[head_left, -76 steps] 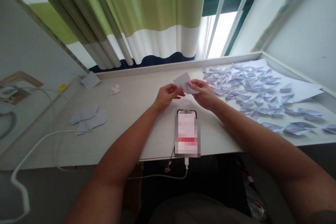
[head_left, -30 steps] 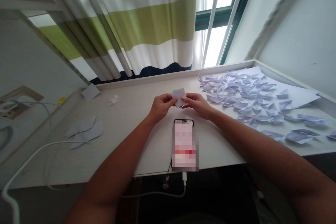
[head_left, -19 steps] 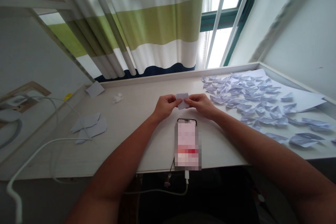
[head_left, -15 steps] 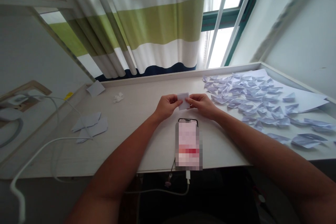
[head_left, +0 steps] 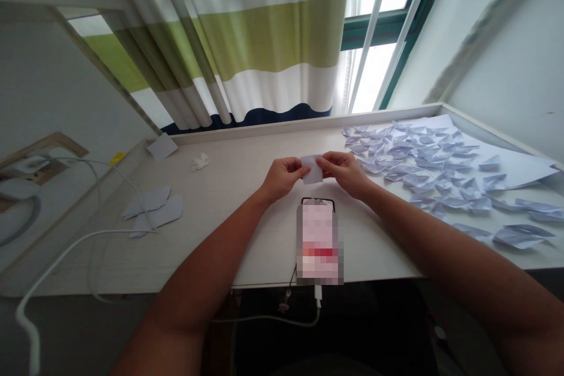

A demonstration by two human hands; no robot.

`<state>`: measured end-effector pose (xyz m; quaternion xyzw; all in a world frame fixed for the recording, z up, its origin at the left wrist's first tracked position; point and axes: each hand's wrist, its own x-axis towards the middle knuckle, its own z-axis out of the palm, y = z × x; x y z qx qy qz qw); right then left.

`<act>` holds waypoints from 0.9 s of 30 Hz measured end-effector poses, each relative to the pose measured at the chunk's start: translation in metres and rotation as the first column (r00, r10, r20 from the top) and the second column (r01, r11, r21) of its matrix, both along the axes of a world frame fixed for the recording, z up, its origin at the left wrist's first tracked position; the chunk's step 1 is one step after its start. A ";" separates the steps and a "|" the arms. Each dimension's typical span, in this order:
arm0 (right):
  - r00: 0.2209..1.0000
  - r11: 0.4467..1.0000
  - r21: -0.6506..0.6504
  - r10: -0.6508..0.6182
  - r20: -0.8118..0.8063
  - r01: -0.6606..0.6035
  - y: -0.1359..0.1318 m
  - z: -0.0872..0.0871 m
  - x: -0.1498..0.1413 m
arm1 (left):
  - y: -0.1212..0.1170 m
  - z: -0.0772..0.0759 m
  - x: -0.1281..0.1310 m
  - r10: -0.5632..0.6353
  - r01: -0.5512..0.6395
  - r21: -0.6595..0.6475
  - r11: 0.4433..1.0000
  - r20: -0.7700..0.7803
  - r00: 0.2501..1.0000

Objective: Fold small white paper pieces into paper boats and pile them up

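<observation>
A small white piece of paper (head_left: pixel 312 171), squarish and apparently folded, is held up just above the desk, beyond the phone. My left hand (head_left: pixel 284 178) pinches its left edge, thumb in front and fingers behind. On the other side my right hand (head_left: pixel 343 171) grips the upper right edge between thumb and fingers. The paper partly hides the fingertips behind it. Many small folded paper boats (head_left: pixel 412 155) lie spread over the right side of the desk, to the right of my right hand.
A phone (head_left: pixel 318 241) with a blurred screen lies at the desk's front edge, a white cable (head_left: pixel 318 296) plugged into it. Loose paper sheets (head_left: pixel 158 211) and a crumpled tissue (head_left: pixel 200 161) are on the left. Large white sheets (head_left: pixel 520 164) lie under the boats. A raised rim (head_left: pixel 282 127) borders the back.
The right thumb has shifted from the paper's middle up to its upper right edge, baring more of its face. The left hand keeps its pinch. The whole view has shifted slightly.
</observation>
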<state>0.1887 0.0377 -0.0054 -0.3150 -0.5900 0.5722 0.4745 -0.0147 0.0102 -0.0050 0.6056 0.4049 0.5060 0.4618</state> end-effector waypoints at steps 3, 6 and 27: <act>0.999 0.999 -0.016 0.047 0.004 -0.047 0.001 -0.001 0.001 | 0.000 0.001 0.001 0.043 -0.043 0.013 0.999 0.015 0.999; 0.989 0.991 -0.022 0.131 0.071 -0.130 0.001 -0.002 0.002 | -0.001 0.003 0.000 0.079 -0.079 0.032 0.996 0.024 0.997; 0.973 0.968 -0.140 0.192 -0.128 -0.210 -0.002 0.004 0.004 | -0.007 0.014 0.000 -0.020 0.034 -0.079 0.996 0.179 0.984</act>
